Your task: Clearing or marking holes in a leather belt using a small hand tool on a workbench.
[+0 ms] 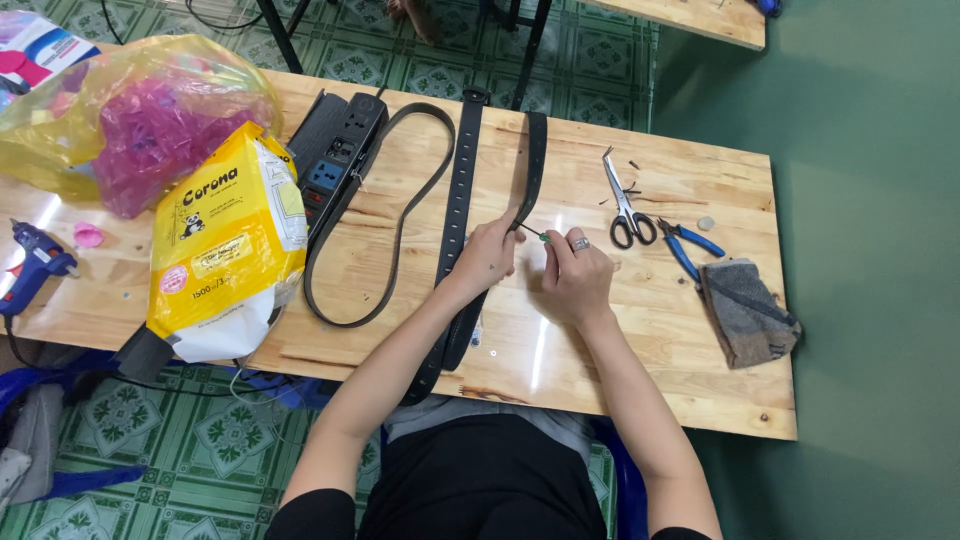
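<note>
Several black belts lie on the wooden table (660,330). My left hand (487,255) pinches one black belt (531,170) that runs from the table's far edge down to my fingers. My right hand (577,275), with a ring on one finger, grips a thin tool with a green tip (541,237), its point against that belt. Another black belt with a row of holes (462,180) lies just to the left and passes under my left forearm. A third belt forms a long loop (400,225) farther left.
Scissors (624,205), blue-handled pliers (688,245) and a grey cloth (745,312) lie at the right. A black power strip (335,155), a yellow packet (228,245), a plastic bag with pink pieces (140,115) and a blue glue gun (38,262) sit at the left.
</note>
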